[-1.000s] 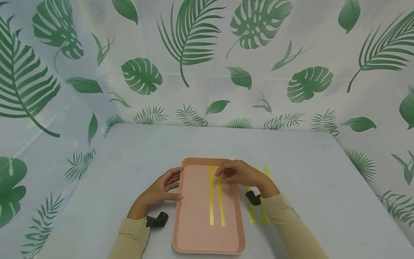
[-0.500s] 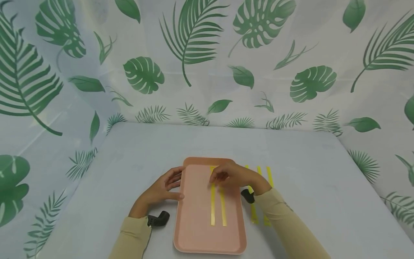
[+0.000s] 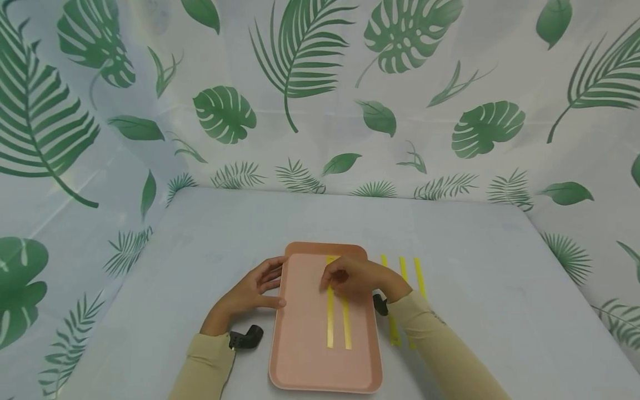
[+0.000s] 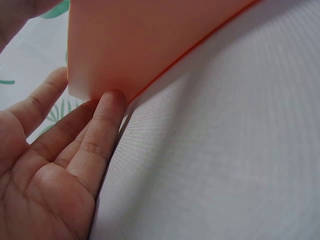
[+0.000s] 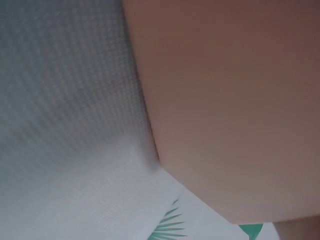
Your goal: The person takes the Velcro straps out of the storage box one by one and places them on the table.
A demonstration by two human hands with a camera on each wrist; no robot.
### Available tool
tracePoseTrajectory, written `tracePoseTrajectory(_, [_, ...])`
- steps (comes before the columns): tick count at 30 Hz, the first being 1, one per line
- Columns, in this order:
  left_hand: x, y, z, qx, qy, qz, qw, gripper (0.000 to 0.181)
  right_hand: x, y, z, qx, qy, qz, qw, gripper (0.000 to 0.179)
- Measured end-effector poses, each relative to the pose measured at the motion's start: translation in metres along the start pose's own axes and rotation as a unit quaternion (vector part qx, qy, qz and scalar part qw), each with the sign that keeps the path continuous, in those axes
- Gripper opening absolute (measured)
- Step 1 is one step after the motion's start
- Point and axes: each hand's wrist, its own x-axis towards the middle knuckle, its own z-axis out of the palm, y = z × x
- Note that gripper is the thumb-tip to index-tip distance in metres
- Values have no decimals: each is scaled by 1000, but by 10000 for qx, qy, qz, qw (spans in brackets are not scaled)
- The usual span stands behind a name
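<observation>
A pink rectangular tray (image 3: 305,355) lies on the white table. Two narrow yellow strips run lengthwise inside it: a left strip (image 3: 330,328) and a right strip (image 3: 347,328). My left hand (image 3: 245,291) rests against the tray's left side, thumb tip at the rim. In the left wrist view, its fingers (image 4: 95,145) touch the outer wall, fairly straight. Over the tray's upper half is my right hand (image 3: 355,276), fingers loosely bent, tips down by the left strip. It covers part of both strips; nothing shows in its grasp, and the exact fingertip contact is hidden.
Several more yellow strips (image 3: 420,275) lie on the table (image 3: 480,300) right of the tray, partly behind the right forearm (image 3: 440,344). White cloth walls (image 3: 320,139) with green leaf prints stand at the back and sides. Each wrist wears a black camera (image 3: 246,337).
My right hand has moved left and slightly toward me over the tray, from the right strip to the left strip. The left hand stays at the tray's side. The view has shifted slightly.
</observation>
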Motion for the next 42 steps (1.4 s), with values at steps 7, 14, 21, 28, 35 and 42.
tracePoseTrajectory(7, [0, 0, 0, 25, -14, 24, 10000, 105, 3, 1, 3, -281, 114, 69, 9995, 30])
tracePoseTrajectory(14, [1, 0, 0, 45, 4, 39, 10000, 104, 5, 3, 5, -285, 121, 221, 9993, 34])
tracePoseTrajectory(21, [1, 0, -1, 50, -2, 69, 10000, 104, 5, 1, 4, -290, 183, 198, 9992, 33])
tracePoseTrajectory(28, [1, 0, 0, 23, 12, 65, 10000, 105, 6, 3, 4, -162, 230, 93, 9996, 28])
tracePoseTrajectory(35, [1, -2, -1, 49, 10, 54, 10000, 103, 3, 2, 4, -222, 365, 55, 9991, 23])
tracePoseTrajectory(42, [1, -2, -1, 39, 14, 20, 10000, 102, 0, 2, 4, -326, 647, -97, 9973, 20])
